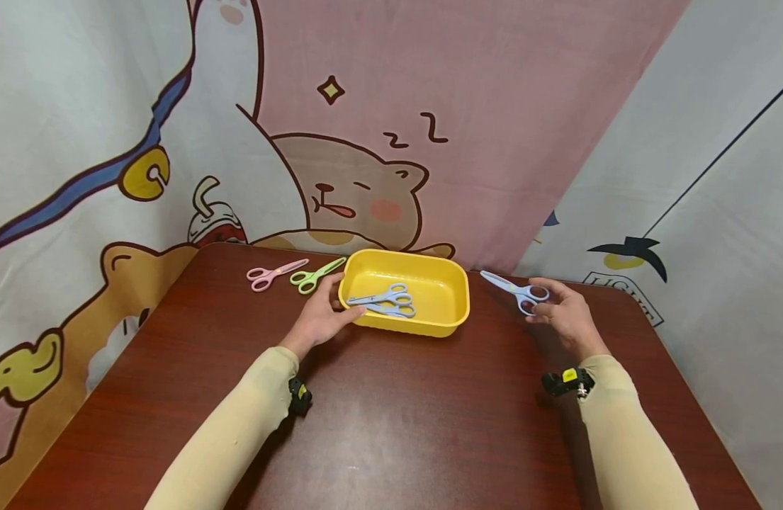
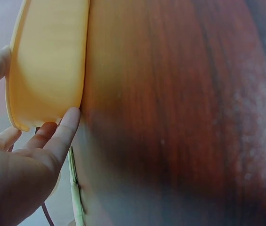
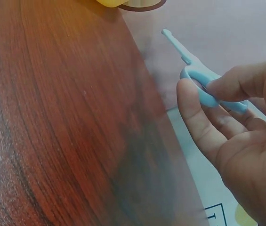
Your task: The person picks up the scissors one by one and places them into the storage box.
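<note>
A yellow plastic basket stands near the back of the table, with blue scissors lying inside; two overlapping pairs seem to be there. My left hand grips the basket's left end, thumb over the rim and fingers against the outer wall. To the right of the basket, my right hand holds another pair of blue scissors by the handle loops. Their blades point left and away, toward the basket. In the right wrist view, thumb and fingers pinch the blue handles, held up off the table.
Left of the basket, pink scissors and green scissors lie on the brown wooden table. A printed cartoon cloth hangs right behind the table's back edge.
</note>
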Action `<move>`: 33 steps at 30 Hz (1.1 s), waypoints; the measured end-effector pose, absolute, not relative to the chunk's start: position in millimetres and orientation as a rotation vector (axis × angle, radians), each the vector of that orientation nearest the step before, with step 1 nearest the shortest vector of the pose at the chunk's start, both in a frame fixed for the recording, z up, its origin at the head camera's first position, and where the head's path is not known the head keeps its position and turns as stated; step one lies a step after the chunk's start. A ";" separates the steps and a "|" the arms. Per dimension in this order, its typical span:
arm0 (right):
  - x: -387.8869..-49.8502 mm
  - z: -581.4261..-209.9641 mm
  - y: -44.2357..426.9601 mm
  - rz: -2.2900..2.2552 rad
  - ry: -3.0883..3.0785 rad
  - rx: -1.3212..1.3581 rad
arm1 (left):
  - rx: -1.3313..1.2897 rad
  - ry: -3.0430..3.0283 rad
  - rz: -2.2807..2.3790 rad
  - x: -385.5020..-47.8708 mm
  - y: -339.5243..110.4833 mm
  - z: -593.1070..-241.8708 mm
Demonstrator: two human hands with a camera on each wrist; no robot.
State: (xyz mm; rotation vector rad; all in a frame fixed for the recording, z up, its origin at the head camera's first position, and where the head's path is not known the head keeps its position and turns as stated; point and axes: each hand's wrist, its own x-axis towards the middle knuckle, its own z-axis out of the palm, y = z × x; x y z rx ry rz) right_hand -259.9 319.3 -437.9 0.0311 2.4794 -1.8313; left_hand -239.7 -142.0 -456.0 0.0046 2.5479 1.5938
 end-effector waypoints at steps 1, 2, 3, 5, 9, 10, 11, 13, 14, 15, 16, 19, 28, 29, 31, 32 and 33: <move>-260.0 -437.1 319.2 -1.834 2.477 0.030 | 0.004 2.551 1.589 -240.0 -142.2 -456.1; -260.0 -436.3 318.9 -1.839 2.476 0.027 | 0.002 2.551 1.588 -240.2 -142.1 -455.8; -260.1 -435.4 318.8 -1.844 2.473 0.022 | 0.001 2.552 1.586 -240.3 -142.1 -455.6; -260.5 -433.6 318.6 -1.860 2.467 0.009 | 0.000 2.554 1.584 -240.4 -142.0 -454.6; -261.5 -429.7 317.3 -1.928 2.412 -0.013 | 0.007 2.561 1.587 -241.2 -142.0 -453.7; -261.9 -428.7 316.8 -1.945 2.395 -0.018 | 0.010 2.564 1.587 -241.4 -142.1 -453.7; -262.1 -427.8 316.2 -1.956 2.382 -0.022 | 0.013 2.565 1.591 -241.8 -141.9 -453.8; -262.5 -426.3 315.0 -1.971 2.361 -0.027 | 0.017 2.570 1.591 -242.2 -142.0 -454.0; -262.6 -425.6 314.5 -1.971 2.357 -0.029 | 0.018 2.570 1.592 -242.4 -142.0 -454.1; -262.9 -425.1 314.0 -1.973 2.353 -0.032 | 0.017 2.572 1.591 -242.5 -142.0 -454.3; -263.0 -424.6 313.6 -1.957 2.366 -0.036 | 0.016 2.573 1.588 -242.6 -141.9 -454.4; -262.9 -423.2 311.8 -1.908 2.408 -0.034 | 0.009 2.575 1.579 -242.5 -141.7 -454.9; -262.1 -421.9 309.1 -1.923 2.406 -0.042 | 0.016 2.571 1.588 -241.2 -141.1 -456.4; -261.5 -421.6 308.5 -1.931 2.401 -0.045 | 0.018 2.572 1.590 -240.8 -141.0 -456.5; -260.6 -421.4 307.6 -1.946 2.392 -0.047 | 0.023 2.568 1.600 -240.1 -140.8 -456.9; -260.3 -421.6 307.4 -1.958 2.385 -0.049 | 0.024 2.567 1.604 -239.6 -140.6 -456.9; -260.1 -421.7 307.2 -1.978 2.369 -0.051 | 0.025 2.564 1.611 -239.4 -140.2 -457.2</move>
